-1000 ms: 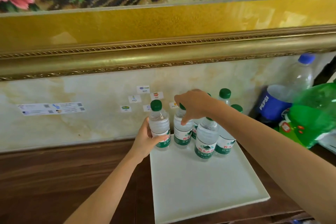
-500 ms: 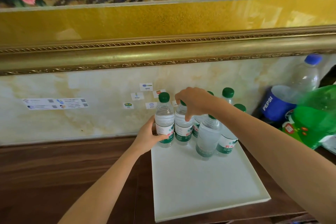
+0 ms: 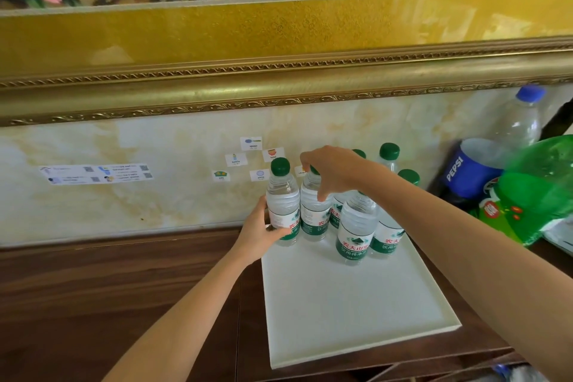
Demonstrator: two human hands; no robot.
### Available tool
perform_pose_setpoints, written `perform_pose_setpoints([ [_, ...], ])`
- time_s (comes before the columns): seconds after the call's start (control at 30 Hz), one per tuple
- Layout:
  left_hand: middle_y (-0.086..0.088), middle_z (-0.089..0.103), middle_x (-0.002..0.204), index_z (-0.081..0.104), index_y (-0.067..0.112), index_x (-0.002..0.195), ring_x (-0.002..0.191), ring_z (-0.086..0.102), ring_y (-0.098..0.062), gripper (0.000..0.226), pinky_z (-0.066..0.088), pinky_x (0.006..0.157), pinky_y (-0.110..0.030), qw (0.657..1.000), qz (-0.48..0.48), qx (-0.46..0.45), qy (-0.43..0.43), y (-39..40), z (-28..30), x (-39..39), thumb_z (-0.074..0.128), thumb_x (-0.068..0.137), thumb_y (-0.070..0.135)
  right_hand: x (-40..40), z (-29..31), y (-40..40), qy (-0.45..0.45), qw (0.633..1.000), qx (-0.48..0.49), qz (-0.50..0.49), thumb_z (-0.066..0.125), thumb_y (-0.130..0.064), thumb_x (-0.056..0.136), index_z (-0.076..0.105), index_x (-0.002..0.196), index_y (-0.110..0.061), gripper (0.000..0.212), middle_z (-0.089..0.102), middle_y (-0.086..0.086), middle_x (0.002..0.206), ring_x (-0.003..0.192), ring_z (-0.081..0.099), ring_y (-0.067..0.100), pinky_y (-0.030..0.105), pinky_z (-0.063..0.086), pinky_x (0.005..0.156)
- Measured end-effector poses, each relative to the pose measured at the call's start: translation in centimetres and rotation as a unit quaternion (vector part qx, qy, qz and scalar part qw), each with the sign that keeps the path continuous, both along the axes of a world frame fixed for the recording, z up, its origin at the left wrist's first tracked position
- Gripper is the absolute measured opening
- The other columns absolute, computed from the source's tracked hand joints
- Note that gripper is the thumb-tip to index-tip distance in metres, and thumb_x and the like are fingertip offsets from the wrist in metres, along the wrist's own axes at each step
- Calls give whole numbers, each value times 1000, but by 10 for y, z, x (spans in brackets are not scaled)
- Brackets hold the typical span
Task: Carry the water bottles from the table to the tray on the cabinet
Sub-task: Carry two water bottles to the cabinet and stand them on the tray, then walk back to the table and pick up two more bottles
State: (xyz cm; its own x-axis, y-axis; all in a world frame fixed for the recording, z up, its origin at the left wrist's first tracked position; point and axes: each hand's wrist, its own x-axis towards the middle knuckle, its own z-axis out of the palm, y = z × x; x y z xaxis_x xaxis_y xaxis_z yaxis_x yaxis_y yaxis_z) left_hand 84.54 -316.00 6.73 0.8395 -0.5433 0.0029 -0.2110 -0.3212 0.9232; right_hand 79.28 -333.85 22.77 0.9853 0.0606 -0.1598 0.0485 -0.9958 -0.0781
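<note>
A white tray (image 3: 347, 313) lies on the dark wooden cabinet (image 3: 124, 295). Several small clear water bottles with green caps and green labels stand in a cluster at its far end. My left hand (image 3: 259, 234) grips the leftmost bottle (image 3: 282, 205) low on its body, at the tray's far left corner. My right hand (image 3: 335, 169) reaches over the group and pinches the cap of the second bottle (image 3: 313, 214), which stands beside the first. A front bottle (image 3: 355, 226) stands free, partly under my right forearm. More bottles behind are partly hidden.
A large Pepsi bottle (image 3: 483, 164) and a green soda bottle (image 3: 533, 189) stand at the right of the tray. A marbled wall with small stickers (image 3: 251, 158) rises just behind the bottles, under a gold picture frame (image 3: 279, 84). Most of the tray's near part is bare.
My left hand has brought the leftmost bottle right, up against the bottle under my right hand. My right hand has stayed on that cap.
</note>
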Motion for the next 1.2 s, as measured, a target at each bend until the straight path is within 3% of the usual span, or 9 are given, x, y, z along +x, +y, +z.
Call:
perform_pose_setpoints([
  [0.1,9,57,125,44,26,129,119,55,-12,66,50,86,-19,999,-20,26,10,0,8,2,78,76,8,1,0,0,8,1000,16,-10,82,-21,70,46,124,-11,66,60,7,113,99,55,26,33,46,75],
  [0.13,8,56,125,43,26,130,119,55,-14,66,49,86,-19,999,-32,41,10,1,12,3,77,77,9,1,0,-1,11,999,31,-14,82,-22,71,44,128,-12,70,59,8,119,104,55,26,36,48,83],
  [0.23,8,55,129,42,27,132,121,54,-14,65,47,100,-37,996,-50,78,4,7,25,6,77,78,16,-3,10,0,-7,994,103,-25,79,-26,76,39,135,-13,73,55,10,129,114,52,26,37,44,96],
  [0.33,13,54,127,43,23,134,116,55,-8,60,42,96,-27,998,2,56,5,20,47,0,74,82,19,-8,30,8,-88,985,150,-6,75,-27,80,42,134,-12,64,56,10,130,117,54,24,32,44,95],
  [0.47,3,66,116,51,19,130,101,63,-3,46,48,87,-20,994,103,12,33,61,66,-22,69,87,20,-8,44,35,-194,950,235,68,69,-21,86,53,122,-12,41,64,6,114,102,62,20,38,51,88],
  [0.6,-11,68,105,55,3,125,80,67,3,37,50,74,-10,966,256,-30,31,119,65,-70,63,89,1,-3,19,85,-212,924,260,184,63,-17,88,56,116,-11,30,66,5,106,95,63,21,41,51,85],
  [0.73,-1,69,104,59,16,120,96,66,-10,33,52,89,-25,898,437,38,-38,185,53,-152,68,88,13,-17,-25,153,-175,904,213,327,57,-24,91,50,124,-18,35,62,3,120,105,62,24,42,51,85],
  [0.87,-1,68,103,60,13,118,97,65,-15,30,51,90,-30,814,566,117,-60,236,51,-267,64,89,13,-61,-56,237,-104,867,222,433,58,-27,90,50,124,-20,36,59,3,122,108,60,25,44,51,86],
  [1.2,5,67,108,57,20,121,106,62,-12,31,48,99,-38,576,800,163,-35,314,54,-597,62,90,19,-316,-88,457,-9,697,254,670,58,-22,89,49,129,-12,42,53,7,128,116,55,25,36,43,91],
])
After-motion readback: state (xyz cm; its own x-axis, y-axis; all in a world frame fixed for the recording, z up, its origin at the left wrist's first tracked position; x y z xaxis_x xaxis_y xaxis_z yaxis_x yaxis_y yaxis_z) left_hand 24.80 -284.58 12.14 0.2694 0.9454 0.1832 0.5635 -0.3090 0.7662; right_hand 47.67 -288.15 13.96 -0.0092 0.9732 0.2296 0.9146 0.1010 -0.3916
